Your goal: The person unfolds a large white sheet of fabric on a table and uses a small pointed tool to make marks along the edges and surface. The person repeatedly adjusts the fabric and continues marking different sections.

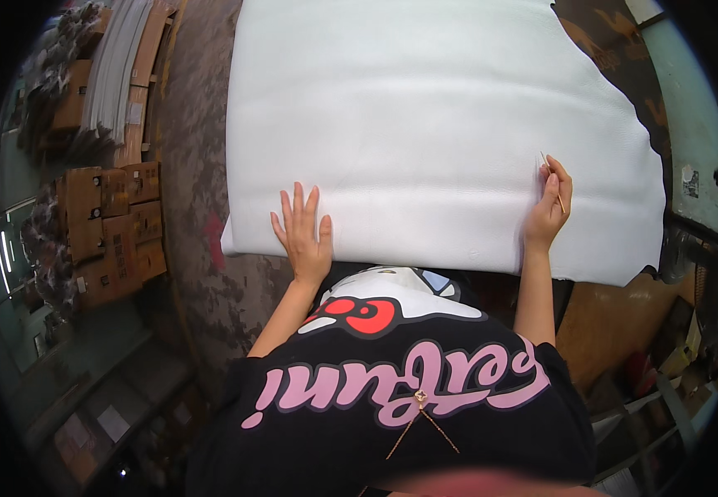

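Observation:
A large sheet of white leather (425, 124) is spread in front of me, with a straight near edge and an irregular, wavy right edge. Low soft ridges run across it from side to side. My left hand (303, 236) lies flat on its near left part, fingers spread. Toward the right side, my right hand (550, 203) rests on the leather, its fingers closed around a thin, gold-coloured pen-like stick (562, 201). The stick's pointed tip sticks up past the fingertips; its exact kind is too small to tell.
Stacked cardboard boxes (110, 219) stand at the left, beyond a stained grey floor (197, 108). Long pale strips (119, 66) lean behind them. Brown board (624, 323) shows below the leather at the right, near a pale green surface (690, 108).

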